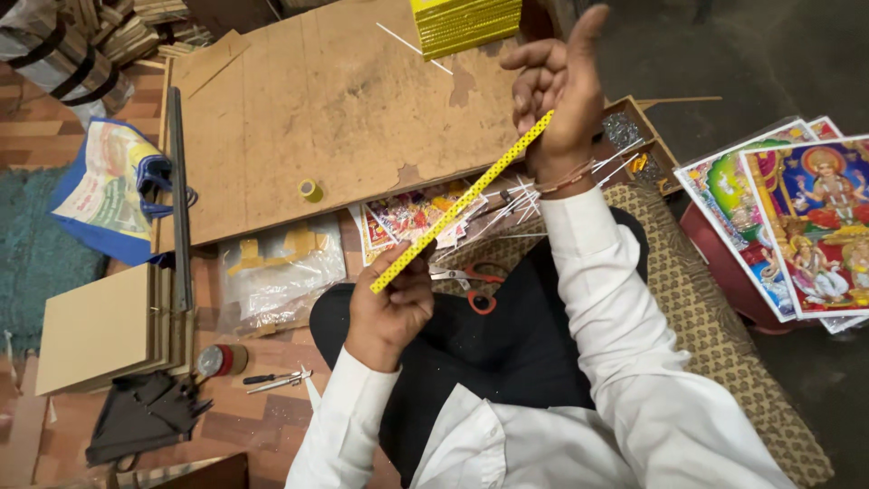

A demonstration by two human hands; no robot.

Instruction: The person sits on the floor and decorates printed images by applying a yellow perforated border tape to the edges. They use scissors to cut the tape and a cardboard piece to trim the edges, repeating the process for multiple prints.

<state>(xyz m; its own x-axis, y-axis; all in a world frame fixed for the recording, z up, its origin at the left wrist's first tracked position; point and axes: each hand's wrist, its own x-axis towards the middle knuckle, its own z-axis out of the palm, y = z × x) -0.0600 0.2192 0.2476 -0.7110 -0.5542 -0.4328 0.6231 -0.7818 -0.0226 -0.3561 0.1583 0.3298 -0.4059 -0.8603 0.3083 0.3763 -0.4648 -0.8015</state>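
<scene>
head view, looking down at a person seated cross-legged in a white shirt and dark trousers. both hands hold one long yellow strip with black dots [462, 201], stretched on a slant between them. the left hand [391, 308] is low, just above the lap, its fingers curled shut around the strip's lower end. the right hand [554, 91] is raised higher and further out, fingers folded over the strip's upper end, thumb sticking up free of it. the strip hangs in the air, touching nothing but the two hands.

below the strip lies a wide brown board [335, 109] on the floor, with a small roll of yellow tape [310, 190] near its front edge and a stack of yellow sheets [466, 23] at its far end. red-handled scissors [471, 285] lie just beside the left hand, next to some loose colourful prints [412, 217]. larger bright pictures [797, 217] rest well to the right. a pile of plain cardboard pieces [100, 330] sits at the left, and a screwdriver [267, 378] lies on the floor near it
</scene>
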